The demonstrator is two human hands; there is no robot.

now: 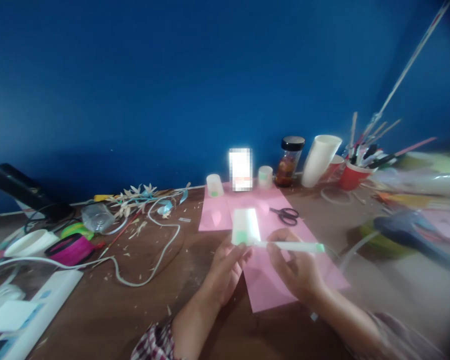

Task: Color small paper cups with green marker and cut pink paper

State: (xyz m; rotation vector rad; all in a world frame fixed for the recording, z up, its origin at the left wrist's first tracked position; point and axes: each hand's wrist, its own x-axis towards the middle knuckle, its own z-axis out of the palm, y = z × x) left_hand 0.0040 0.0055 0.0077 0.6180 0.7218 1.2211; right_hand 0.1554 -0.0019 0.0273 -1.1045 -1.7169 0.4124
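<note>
My left hand [228, 270] is closed on the lower edge of a small white paper cup [245, 225], which has a green square on its side. Between the fingers of my right hand [294, 265] is a white marker [302, 246] with a green end, lying nearly level. Its left tip is at the cup's lower right edge; whether it touches cannot be made out. Pink paper sheets [264, 292] lie under both hands. Black-handled scissors [287, 216] rest on the paper just beyond my right hand.
Two similar white cups [214, 186] stand at the back, beside a bright phone-like screen [241, 170]. A lidded jar [289, 162], a tall white cup [320, 160] and a red cup [354, 176] of pens stand right. A white cable [150, 282], tape roll [69, 249] and power strip [54, 305] lie left.
</note>
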